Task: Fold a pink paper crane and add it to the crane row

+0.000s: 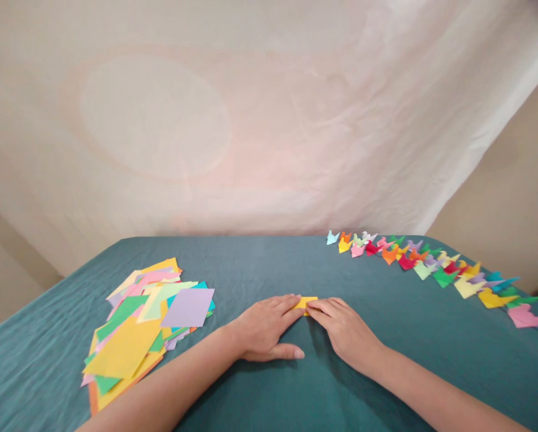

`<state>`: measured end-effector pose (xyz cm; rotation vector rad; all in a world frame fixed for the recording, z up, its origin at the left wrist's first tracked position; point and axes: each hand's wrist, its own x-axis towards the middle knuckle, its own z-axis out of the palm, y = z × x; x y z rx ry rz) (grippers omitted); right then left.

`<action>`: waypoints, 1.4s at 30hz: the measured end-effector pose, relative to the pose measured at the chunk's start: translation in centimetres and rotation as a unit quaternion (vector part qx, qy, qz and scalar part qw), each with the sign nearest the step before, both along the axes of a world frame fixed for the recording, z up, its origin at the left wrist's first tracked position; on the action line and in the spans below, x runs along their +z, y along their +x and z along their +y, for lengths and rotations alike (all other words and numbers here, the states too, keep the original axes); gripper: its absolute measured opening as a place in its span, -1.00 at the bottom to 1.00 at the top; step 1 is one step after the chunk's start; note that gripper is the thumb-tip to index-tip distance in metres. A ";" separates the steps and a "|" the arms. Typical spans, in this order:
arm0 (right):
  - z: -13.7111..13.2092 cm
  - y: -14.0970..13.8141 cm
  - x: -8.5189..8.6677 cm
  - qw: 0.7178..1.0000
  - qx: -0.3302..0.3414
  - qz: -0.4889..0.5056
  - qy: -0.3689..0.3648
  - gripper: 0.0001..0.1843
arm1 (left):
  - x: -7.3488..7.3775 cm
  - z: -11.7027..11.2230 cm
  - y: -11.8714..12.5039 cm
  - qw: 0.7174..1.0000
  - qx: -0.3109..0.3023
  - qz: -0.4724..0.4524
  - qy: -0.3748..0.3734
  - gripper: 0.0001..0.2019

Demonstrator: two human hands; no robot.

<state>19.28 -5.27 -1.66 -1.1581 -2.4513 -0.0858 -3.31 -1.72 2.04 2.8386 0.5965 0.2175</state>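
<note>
A small folded yellow paper (306, 302) lies on the teal tablecloth (269, 264) near the middle. My left hand (264, 327) lies flat on the cloth, fingers stretched out, its fingertips resting on the paper's left end. My right hand (343, 327) presses down on the paper's right end with its fingers together and extended. Most of the paper is hidden under the fingertips.
A loose pile of coloured square paper sheets (143, 318) lies at the left, yellow, green, lilac and pink among them. A long row of several folded paper cranes (430, 264) runs along the back right edge. A pale cloth backdrop (251, 120) hangs behind the table.
</note>
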 end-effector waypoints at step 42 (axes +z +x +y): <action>0.1 1.6 2.5 0.987 -0.046 -0.133 -0.079 -0.61 | 1.9 -0.8 -0.5 0.992 0.073 0.068 0.076 -0.55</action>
